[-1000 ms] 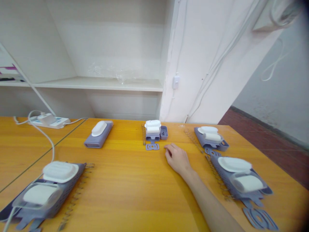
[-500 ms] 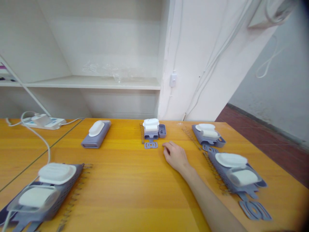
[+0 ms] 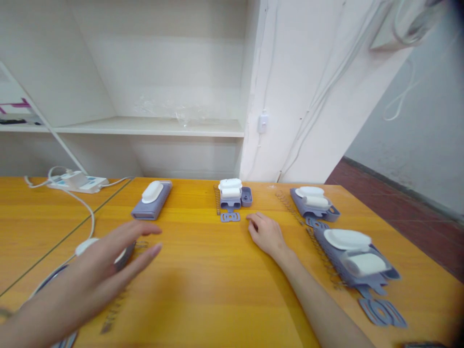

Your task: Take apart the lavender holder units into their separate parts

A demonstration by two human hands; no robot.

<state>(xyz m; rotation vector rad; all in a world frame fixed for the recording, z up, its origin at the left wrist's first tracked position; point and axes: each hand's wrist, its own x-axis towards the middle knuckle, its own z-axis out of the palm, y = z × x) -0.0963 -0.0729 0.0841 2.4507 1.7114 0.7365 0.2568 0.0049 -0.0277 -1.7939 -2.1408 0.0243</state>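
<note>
At 8 o'clock, nearest, the blurred left hand [image 3: 105, 263] hovers with fingers spread, empty, hiding most of a lilac slotted tray [image 3: 125, 255] capped with a smooth white oval. The right hand [image 3: 267, 235] lies flat on the glossy orange wooden bench [image 3: 203, 280], fingers loosely together, empty. At 12 o'clock beyond it, a small lilac holder [image 3: 232, 198] carries white pieces. At 3 o'clock, another tray [image 3: 357, 263] holds white pads.

Five soap-holder kits [image 3: 232, 195], two hands [image 3: 267, 235]
</note>
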